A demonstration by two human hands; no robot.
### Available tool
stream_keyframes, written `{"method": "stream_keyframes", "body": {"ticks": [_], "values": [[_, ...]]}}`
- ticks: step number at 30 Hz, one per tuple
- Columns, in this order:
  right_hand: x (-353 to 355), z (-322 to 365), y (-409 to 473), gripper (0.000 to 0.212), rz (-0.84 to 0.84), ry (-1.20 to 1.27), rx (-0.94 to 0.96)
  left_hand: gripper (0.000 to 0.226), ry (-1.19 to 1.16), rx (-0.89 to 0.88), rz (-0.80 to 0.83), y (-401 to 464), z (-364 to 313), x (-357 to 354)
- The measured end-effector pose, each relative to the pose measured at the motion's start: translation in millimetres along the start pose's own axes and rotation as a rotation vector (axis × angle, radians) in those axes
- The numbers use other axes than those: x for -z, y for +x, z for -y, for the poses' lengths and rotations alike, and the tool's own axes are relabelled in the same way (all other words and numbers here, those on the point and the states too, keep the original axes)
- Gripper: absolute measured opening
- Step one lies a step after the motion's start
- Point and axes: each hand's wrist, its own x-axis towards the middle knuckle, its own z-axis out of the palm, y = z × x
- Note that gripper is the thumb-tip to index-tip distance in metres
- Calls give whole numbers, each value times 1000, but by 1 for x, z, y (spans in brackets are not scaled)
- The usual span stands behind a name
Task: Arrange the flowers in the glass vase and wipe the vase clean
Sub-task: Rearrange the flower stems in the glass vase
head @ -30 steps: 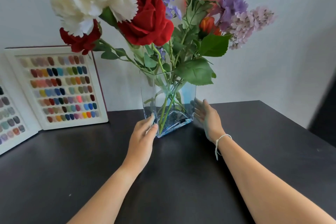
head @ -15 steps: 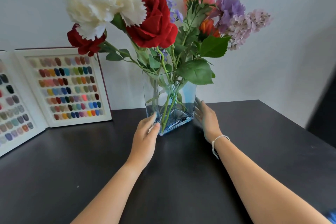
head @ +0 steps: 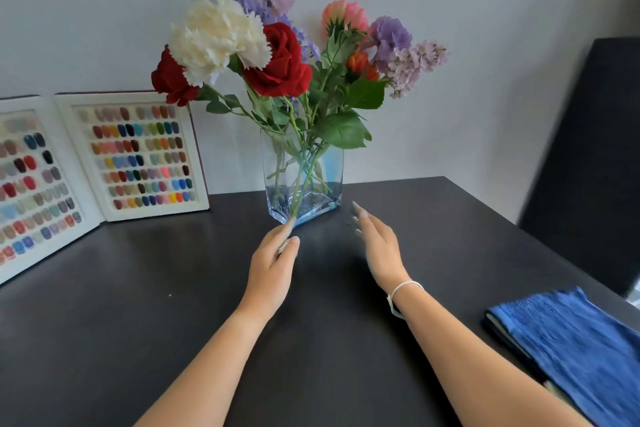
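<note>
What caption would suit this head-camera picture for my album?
Two bare hands, left hand and right hand, open beside a flower-filled rectangular clear glass vase on a dark table.

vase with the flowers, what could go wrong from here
The glass vase is narrow and the flowers spread wide and heavy above it, so it may tip if nudged. The left hand has fingertips right at its base corner; the right hand is off it, so nothing steadies that side. The blue cloth lies near the table edge and might slip off.
</note>
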Motion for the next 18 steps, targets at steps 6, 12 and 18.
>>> {"method": "stream_keyframes", "body": {"ticks": [6,12,18], "values": [[26,33,-46,33,-66,-91,96,35,-86,12,42,-34,-12,-21],[97,82,-53,31,-98,-416,217,31,-4,66,185,-54,-33,-70],[195,81,-64,32,-94,-789,-39,33,234,24,412,-73,-44,-141]]}}
